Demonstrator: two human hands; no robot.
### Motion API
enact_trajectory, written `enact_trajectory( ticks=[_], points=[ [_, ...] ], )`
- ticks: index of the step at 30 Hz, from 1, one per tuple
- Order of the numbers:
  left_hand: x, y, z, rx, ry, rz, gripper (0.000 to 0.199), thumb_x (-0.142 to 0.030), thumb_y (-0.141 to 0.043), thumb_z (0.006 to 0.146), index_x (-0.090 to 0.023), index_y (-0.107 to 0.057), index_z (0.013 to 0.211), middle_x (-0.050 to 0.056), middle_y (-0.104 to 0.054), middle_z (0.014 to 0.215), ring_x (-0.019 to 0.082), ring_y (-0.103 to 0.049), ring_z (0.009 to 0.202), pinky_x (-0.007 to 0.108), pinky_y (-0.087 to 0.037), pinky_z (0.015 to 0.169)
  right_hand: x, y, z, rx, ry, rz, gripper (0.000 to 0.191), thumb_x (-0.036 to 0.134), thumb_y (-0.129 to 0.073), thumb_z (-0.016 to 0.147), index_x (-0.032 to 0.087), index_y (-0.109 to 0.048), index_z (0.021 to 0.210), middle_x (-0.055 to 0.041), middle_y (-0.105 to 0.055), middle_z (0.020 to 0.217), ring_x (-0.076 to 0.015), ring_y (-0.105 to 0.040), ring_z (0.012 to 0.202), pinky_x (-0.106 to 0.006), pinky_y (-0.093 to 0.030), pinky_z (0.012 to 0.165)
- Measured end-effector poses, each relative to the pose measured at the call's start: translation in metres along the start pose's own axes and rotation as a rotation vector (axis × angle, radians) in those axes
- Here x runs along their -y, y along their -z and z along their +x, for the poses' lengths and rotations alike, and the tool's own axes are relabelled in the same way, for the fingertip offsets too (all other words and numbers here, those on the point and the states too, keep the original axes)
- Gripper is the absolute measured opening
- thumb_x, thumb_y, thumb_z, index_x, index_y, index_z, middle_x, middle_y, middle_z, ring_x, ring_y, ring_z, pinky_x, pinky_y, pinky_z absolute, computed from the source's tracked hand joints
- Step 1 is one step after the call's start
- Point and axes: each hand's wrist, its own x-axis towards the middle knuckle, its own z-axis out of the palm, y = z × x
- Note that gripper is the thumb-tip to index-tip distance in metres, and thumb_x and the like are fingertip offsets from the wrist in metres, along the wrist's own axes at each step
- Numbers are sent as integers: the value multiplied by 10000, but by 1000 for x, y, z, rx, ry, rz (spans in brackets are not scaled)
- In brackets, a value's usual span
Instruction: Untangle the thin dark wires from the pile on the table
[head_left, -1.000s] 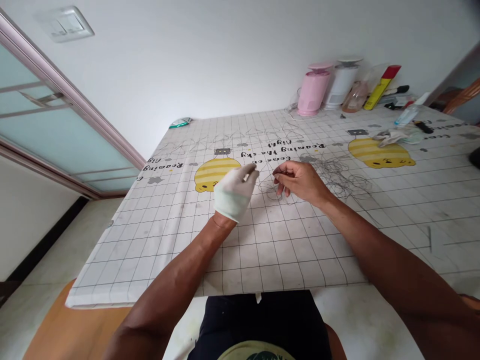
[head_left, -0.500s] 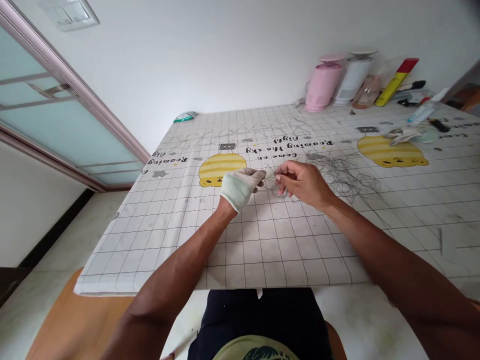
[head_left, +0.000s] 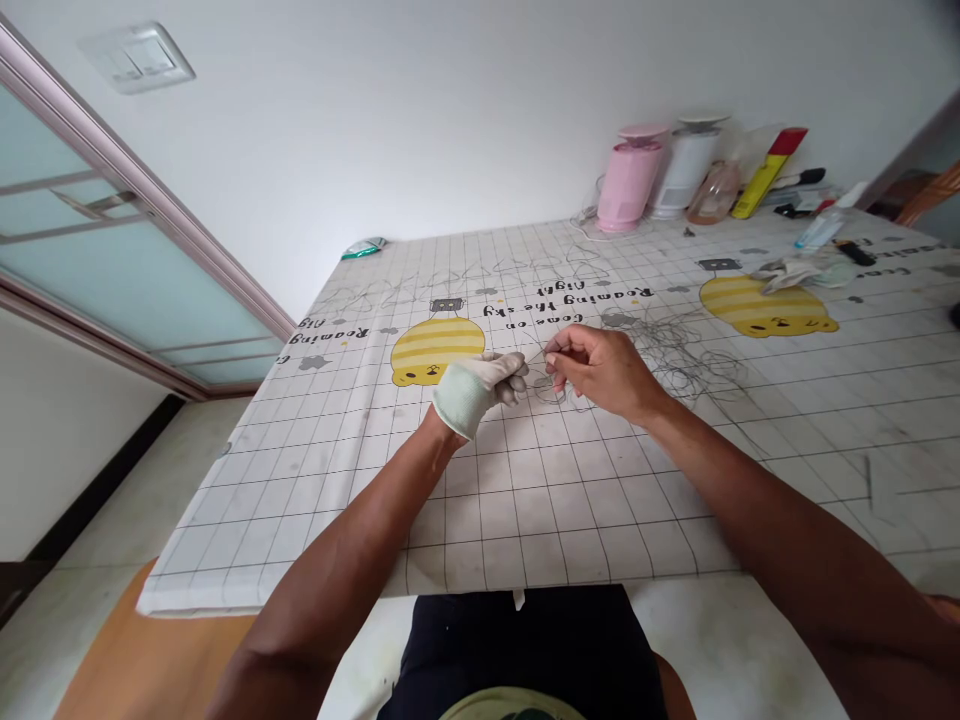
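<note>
Left hand (head_left: pixel 476 392), gloved, fingers curled, grip unclear; right hand (head_left: pixel 606 372), fingertips pinching a thin strand (head_left: pixel 537 354), which could snag the nearby tangle (head_left: pixel 679 360) if pulled.

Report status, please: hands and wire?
Bare right hand pinching thin wire. Gloved left hand close by, grip unclear. Wire tangle beside right hand.

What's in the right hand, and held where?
A thin dark wire, pinched by the right hand's fingers; exactly where along it is too small to tell.
</note>
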Motion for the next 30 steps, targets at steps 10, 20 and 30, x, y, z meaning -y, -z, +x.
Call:
enact_trajectory(
  ticks=[10, 20, 30],
  points=[
    [3, 11, 4, -24, -60, 117, 296, -444, -687, 932, -151, -724, 903, 52, -725, 839, 95, -609, 601, 241, -518, 618, -2, 5, 3, 45, -54, 2, 85, 284, -676, 909, 232, -687, 843, -20, -758, 799, -171, -717, 613, -268, -497, 467],
    [-16, 2, -8, -245, -55, 320, 371, -501, -596, 974, -175, -771, 1001, 73, -809, 972, 141, -689, 675, 271, -567, 716, -9, 4, 6, 16, -76, 40, 99, 311, -714, 905, 221, -705, 866, -44, -764, 821, -174, -730, 607, -231, -456, 397],
    [-2, 12, 3, -368, -50, 509, 383, -492, -510, 979, -201, -759, 981, 62, -807, 1014, 158, -707, 703, 265, -543, 714, -28, 13, 15, 8, -138, 110, 134, 309, -739, 911, 186, -689, 932, -84, -773, 889, -170, -732, 578, -235, -484, 387]
  ],
)
